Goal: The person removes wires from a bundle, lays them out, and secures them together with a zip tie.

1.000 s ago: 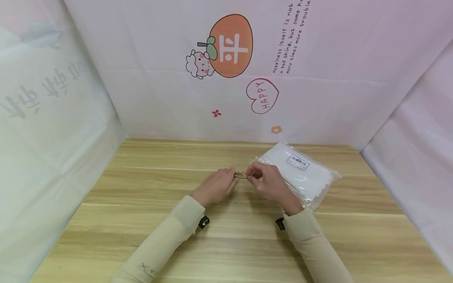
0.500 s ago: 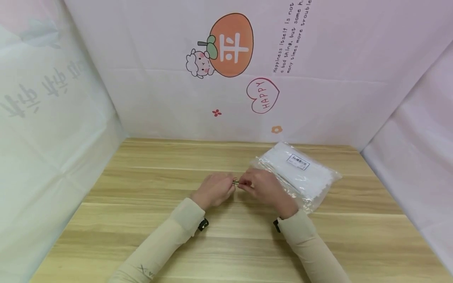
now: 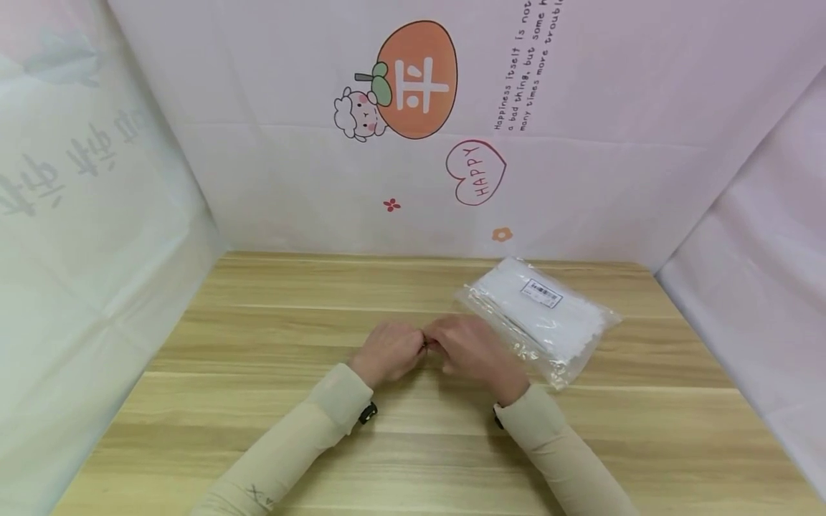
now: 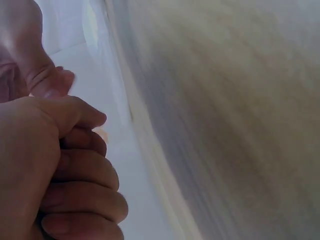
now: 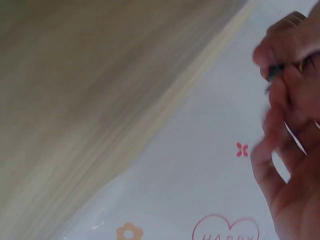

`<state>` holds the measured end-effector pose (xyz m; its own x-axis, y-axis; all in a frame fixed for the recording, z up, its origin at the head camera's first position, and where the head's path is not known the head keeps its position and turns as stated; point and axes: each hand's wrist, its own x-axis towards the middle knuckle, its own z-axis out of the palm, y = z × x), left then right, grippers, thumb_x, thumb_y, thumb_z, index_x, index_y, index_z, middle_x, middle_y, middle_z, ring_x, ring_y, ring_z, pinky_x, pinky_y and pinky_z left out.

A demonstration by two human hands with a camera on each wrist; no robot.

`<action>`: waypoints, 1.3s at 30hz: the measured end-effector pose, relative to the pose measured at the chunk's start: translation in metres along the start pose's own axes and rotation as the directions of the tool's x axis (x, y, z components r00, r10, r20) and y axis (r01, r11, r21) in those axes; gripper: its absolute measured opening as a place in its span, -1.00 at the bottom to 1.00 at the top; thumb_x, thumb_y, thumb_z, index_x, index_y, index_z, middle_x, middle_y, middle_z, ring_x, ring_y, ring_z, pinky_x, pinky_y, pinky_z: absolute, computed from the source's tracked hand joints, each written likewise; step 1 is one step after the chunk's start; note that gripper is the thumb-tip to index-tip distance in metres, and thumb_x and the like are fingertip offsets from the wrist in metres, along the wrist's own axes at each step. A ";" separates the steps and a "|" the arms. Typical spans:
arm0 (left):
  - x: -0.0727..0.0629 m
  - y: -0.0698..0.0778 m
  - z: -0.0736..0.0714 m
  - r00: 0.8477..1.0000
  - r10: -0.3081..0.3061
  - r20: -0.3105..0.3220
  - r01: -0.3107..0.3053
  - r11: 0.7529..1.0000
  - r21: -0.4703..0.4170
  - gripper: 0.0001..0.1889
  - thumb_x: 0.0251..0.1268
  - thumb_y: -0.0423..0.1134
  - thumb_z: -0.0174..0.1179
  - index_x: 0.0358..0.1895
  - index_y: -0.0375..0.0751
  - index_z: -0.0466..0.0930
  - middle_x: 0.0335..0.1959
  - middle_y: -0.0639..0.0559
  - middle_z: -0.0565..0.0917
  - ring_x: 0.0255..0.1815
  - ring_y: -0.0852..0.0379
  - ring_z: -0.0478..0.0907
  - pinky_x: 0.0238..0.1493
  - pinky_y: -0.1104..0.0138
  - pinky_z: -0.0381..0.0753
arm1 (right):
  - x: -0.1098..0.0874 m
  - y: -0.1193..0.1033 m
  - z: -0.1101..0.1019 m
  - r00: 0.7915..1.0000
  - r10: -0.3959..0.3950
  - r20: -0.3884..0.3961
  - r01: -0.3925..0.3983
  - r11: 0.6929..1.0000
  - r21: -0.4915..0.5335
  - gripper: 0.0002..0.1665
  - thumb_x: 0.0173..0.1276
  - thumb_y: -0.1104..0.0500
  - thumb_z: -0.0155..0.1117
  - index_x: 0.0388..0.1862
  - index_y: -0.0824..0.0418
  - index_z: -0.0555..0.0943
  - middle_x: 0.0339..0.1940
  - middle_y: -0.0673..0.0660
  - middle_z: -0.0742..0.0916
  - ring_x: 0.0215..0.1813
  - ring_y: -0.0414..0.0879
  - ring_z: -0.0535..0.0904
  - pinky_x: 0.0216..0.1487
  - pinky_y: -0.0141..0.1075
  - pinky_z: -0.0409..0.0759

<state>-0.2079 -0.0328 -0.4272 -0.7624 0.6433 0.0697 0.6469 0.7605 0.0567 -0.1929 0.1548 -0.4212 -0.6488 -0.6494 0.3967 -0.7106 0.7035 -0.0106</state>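
A small bundle of thin coloured strands (image 5: 274,71) is pinched between my two hands, mostly hidden by the fingers; a green bit shows in the right wrist view. My left hand (image 3: 390,350) grips it from the left, its fingers curled in toward the palm in the left wrist view. From the right, my right hand (image 3: 474,351) pinches the strands with thumb and forefinger, blurred by motion. The fingertips of both hands meet over the middle of the table. I cannot tell what kind of thing the strands are.
Right behind my right hand, a clear plastic bag (image 3: 542,304) with flat white contents and a barcode label lies on the wooden table (image 3: 271,287). White printed cloth (image 3: 290,186) hangs along the back and both sides.
My right hand has moved left and nearer to me until its fingertips met the left hand's. The left hand's fingers have curled in, and the strands that showed between the hands are now mostly covered.
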 end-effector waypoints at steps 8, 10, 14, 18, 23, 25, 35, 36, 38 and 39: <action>-0.009 -0.012 -0.006 0.996 0.001 0.089 0.003 0.999 -0.050 -0.59 0.65 -0.15 0.02 -0.55 0.00 0.39 -0.61 0.14 0.37 -0.55 0.19 0.32 -0.44 0.29 0.51 | -0.005 0.010 -0.009 1.000 0.006 0.029 -0.006 1.000 0.009 -0.62 -0.03 0.48 0.44 -0.49 0.07 0.50 -0.54 -0.10 0.56 -0.44 -0.19 0.43 -0.42 -0.35 0.42; -0.013 -0.017 -0.008 0.991 -0.026 0.128 0.035 0.997 -0.069 -0.59 0.66 -0.16 -0.01 -0.55 0.00 0.40 -0.60 0.14 0.37 -0.54 0.19 0.32 -0.41 0.29 0.52 | -0.008 0.015 -0.013 0.999 0.024 0.047 -0.025 1.000 0.011 -0.60 -0.02 0.49 0.43 -0.51 0.06 0.47 -0.55 -0.11 0.54 -0.46 -0.20 0.39 -0.44 -0.37 0.39; -0.019 -0.023 -0.013 0.989 -0.023 0.147 0.041 0.992 -0.116 -0.57 0.65 -0.20 -0.02 -0.58 0.00 0.36 -0.62 0.14 0.32 -0.55 0.20 0.27 -0.45 0.32 0.43 | -0.010 0.021 -0.019 0.996 0.018 0.089 -0.021 0.999 0.034 -0.59 0.16 0.48 0.38 -0.52 0.02 0.45 -0.57 -0.13 0.52 -0.49 -0.25 0.35 -0.46 -0.42 0.36; -0.020 -0.023 -0.015 0.990 0.006 0.142 0.014 0.990 -0.138 -0.57 0.67 -0.19 -0.05 -0.56 0.01 0.35 -0.61 0.15 0.31 -0.56 0.21 0.26 -0.47 0.35 0.36 | -0.008 0.020 -0.019 0.993 -0.052 0.101 0.044 0.995 0.086 -0.69 0.33 0.39 0.42 -0.46 0.05 0.55 -0.51 -0.10 0.61 -0.42 -0.25 0.47 -0.36 -0.40 0.52; -0.022 -0.026 -0.016 0.991 0.009 0.136 0.013 0.988 -0.155 -0.59 0.68 -0.17 -0.05 -0.53 0.00 0.38 -0.61 0.16 0.32 -0.55 0.21 0.27 -0.45 0.35 0.38 | -0.008 0.019 -0.019 0.993 -0.099 0.062 0.096 0.994 0.047 -0.73 0.36 0.36 0.44 -0.39 0.08 0.56 -0.45 -0.07 0.62 -0.37 -0.22 0.50 -0.31 -0.38 0.55; -0.024 -0.030 -0.017 0.992 0.015 0.127 0.006 0.986 -0.165 -0.58 0.68 -0.18 -0.04 -0.54 0.00 0.37 -0.61 0.16 0.31 -0.56 0.21 0.27 -0.46 0.34 0.38 | -0.008 0.021 -0.020 0.993 -0.112 0.045 0.112 0.994 0.018 -0.66 0.34 0.41 0.39 -0.43 0.07 0.47 -0.50 -0.08 0.53 -0.40 -0.22 0.41 -0.35 -0.38 0.46; -0.043 -0.052 -0.019 0.994 0.031 0.105 -0.006 0.974 -0.227 -0.60 0.69 -0.16 -0.10 -0.51 0.02 0.39 -0.61 0.19 0.27 -0.56 0.25 0.20 -0.46 0.35 0.32 | -0.017 0.042 -0.033 0.991 -0.131 0.011 0.131 0.991 -0.007 -0.56 0.24 0.53 0.21 -0.50 0.07 0.29 -0.56 -0.09 0.33 -0.41 -0.20 0.24 -0.37 -0.37 0.30; -0.045 -0.054 -0.020 0.994 0.025 0.107 0.001 0.974 -0.228 -0.60 0.69 -0.16 -0.11 -0.50 0.01 0.41 -0.61 0.19 0.27 -0.56 0.25 0.21 -0.46 0.34 0.34 | -0.019 0.044 -0.035 0.993 -0.113 0.016 0.113 0.993 -0.014 -0.56 0.24 0.52 0.24 -0.50 0.07 0.30 -0.56 -0.08 0.33 -0.41 -0.19 0.24 -0.37 -0.36 0.30; -0.050 -0.060 -0.022 0.993 -0.002 0.117 0.027 0.976 -0.215 -0.60 0.70 -0.18 -0.11 -0.49 -0.01 0.43 -0.61 0.17 0.28 -0.56 0.23 0.22 -0.42 0.31 0.37 | -0.024 0.051 -0.039 0.998 -0.057 0.035 0.058 0.998 -0.034 -0.54 0.27 0.50 0.30 -0.52 0.06 0.30 -0.56 -0.09 0.32 -0.42 -0.19 0.23 -0.39 -0.36 0.28; -0.053 -0.063 -0.023 0.992 -0.016 0.126 0.042 0.977 -0.208 -0.60 0.70 -0.18 -0.10 -0.49 -0.01 0.44 -0.62 0.16 0.29 -0.56 0.22 0.24 -0.41 0.29 0.39 | -0.027 0.054 -0.041 0.998 -0.032 0.047 0.034 0.999 -0.039 -0.52 0.29 0.47 0.34 -0.53 0.05 0.30 -0.57 -0.10 0.31 -0.42 -0.20 0.23 -0.40 -0.37 0.27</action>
<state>-0.2079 -0.1171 -0.4119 -0.7686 0.6371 -0.0575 0.6035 0.7520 0.2652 -0.2021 0.2222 -0.3949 -0.6378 -0.6845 0.3530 -0.7212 0.6917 0.0382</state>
